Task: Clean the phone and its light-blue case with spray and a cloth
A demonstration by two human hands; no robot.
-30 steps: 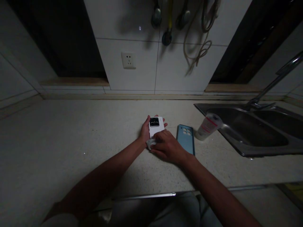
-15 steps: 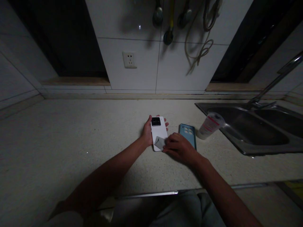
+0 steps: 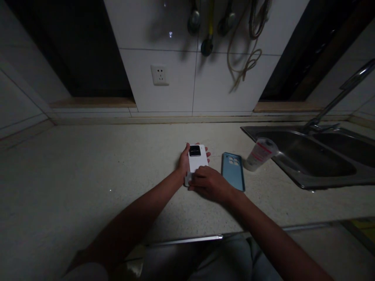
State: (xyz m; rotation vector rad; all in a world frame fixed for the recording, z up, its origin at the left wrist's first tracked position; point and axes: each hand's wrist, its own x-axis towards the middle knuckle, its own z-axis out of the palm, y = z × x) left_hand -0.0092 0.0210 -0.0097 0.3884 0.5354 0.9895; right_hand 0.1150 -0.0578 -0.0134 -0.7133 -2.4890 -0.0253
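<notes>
A white phone (image 3: pixel 197 160) lies back-up on the speckled counter (image 3: pixel 102 175), its dark camera block at the far end. My left hand (image 3: pixel 184 163) grips its left edge, with fingertips showing past its far right side. My right hand (image 3: pixel 208 182) rests curled on the phone's near end, pressing a small pale wipe (image 3: pixel 187 180) that peeks out at its left. A blue phone case (image 3: pixel 233 171) lies flat just right of my right hand, apart from it.
A clear bottle with a red label (image 3: pixel 259 155) lies tipped at the sink's rim (image 3: pixel 275 166). The steel sink has a tap (image 3: pixel 336 102) at the right. A wall socket (image 3: pixel 159 74), hanging utensils (image 3: pixel 208 27) and a coiled cord (image 3: pixel 249 50) are on the tiled wall.
My right hand slid left over the phone's near end with the wipe, covering the part that showed half a second ago. The left hand has kept its grip.
</notes>
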